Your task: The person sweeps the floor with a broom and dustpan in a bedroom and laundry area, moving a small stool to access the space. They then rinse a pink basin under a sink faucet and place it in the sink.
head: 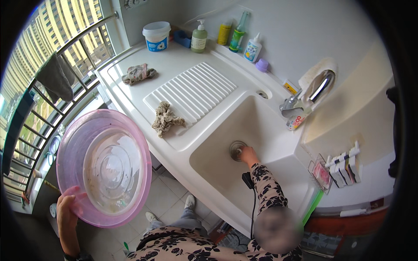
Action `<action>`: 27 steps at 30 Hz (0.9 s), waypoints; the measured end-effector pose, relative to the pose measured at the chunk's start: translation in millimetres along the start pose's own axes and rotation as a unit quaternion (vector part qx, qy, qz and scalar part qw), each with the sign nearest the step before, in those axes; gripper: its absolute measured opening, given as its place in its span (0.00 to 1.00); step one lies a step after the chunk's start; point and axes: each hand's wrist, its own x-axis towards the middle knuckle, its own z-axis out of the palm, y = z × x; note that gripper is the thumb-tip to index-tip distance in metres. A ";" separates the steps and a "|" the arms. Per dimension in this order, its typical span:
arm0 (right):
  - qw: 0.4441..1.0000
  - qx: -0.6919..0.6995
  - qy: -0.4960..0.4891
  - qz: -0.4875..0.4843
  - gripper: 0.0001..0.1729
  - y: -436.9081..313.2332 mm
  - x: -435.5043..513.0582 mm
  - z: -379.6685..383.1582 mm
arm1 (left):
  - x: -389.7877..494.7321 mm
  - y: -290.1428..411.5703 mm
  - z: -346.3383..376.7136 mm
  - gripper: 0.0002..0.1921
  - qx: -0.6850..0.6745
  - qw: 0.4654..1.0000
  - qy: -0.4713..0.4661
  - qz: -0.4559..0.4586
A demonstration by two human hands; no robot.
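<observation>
My left hand (69, 207) grips the lower left rim of a translucent pink plastic basin (112, 168), which is held tilted beside the counter, its inside facing me. Down in the white sink (217, 169), my right hand (247, 155) is at the metal drain (235, 150); its fingertips are hidden, so I cannot tell if they hold anything. A crumpled, wet-looking cloth (166, 120) lies on the lower left corner of the ribbed washboard (196, 93). Another bunched grey cloth (138, 73) rests farther back on the counter.
A chrome faucet (290, 104) with a cloth (316, 73) draped over its neighbouring pipe stands right of the sink. A white tub (156, 36), a green pump bottle (199, 37) and several bottles line the back. A barred window (75, 36) is at left. A black cable hangs over the sink's front.
</observation>
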 end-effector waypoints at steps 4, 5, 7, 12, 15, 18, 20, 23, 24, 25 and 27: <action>0.997 -0.043 0.065 -0.018 0.14 -0.2 2.8 21.8 | -9.1 -5.4 1.8 0.19 -0.002 0.999 0.037 -0.011; 0.996 -0.051 0.078 -0.012 0.12 -0.7 4.8 25.4 | -10.4 -6.2 2.3 0.19 -0.003 0.999 0.032 -0.009; 0.995 -0.044 0.087 -0.028 0.10 -0.4 8.2 28.4 | -10.9 -7.4 3.1 0.19 0.008 0.999 0.047 -0.014; 0.992 -0.032 0.116 -0.023 0.12 -5.6 15.0 18.2 | -7.7 -10.9 5.8 0.19 -0.012 0.998 0.062 -0.011; 0.987 0.097 0.125 0.035 0.16 -1.9 9.6 5.1 | -3.7 -9.0 8.7 0.19 -0.015 0.997 0.070 -0.009; 0.921 0.357 0.121 0.100 0.19 14.8 -2.9 -10.4 | 2.9 -3.3 13.5 0.19 -0.006 0.998 0.067 -0.007; 0.900 0.409 0.049 0.141 0.18 23.5 -15.1 -18.5 | 10.3 2.0 16.9 0.19 0.007 0.999 0.031 0.012; 0.869 0.458 -0.022 0.187 0.17 29.6 -35.9 -37.9 | 23.6 7.2 23.1 0.18 0.007 1.000 0.005 0.013; 0.853 0.475 -0.043 0.212 0.17 29.3 -46.6 -45.1 | 29.4 10.3 24.8 0.18 0.018 1.000 0.002 0.006; 0.841 0.496 -0.029 0.213 0.17 27.4 -54.4 -53.6 | 36.6 13.3 27.4 0.19 0.021 1.000 -0.015 0.009; 0.810 0.538 -0.012 0.232 0.17 25.2 -71.7 -71.9 | 49.6 17.8 34.2 0.19 0.028 0.999 -0.041 0.012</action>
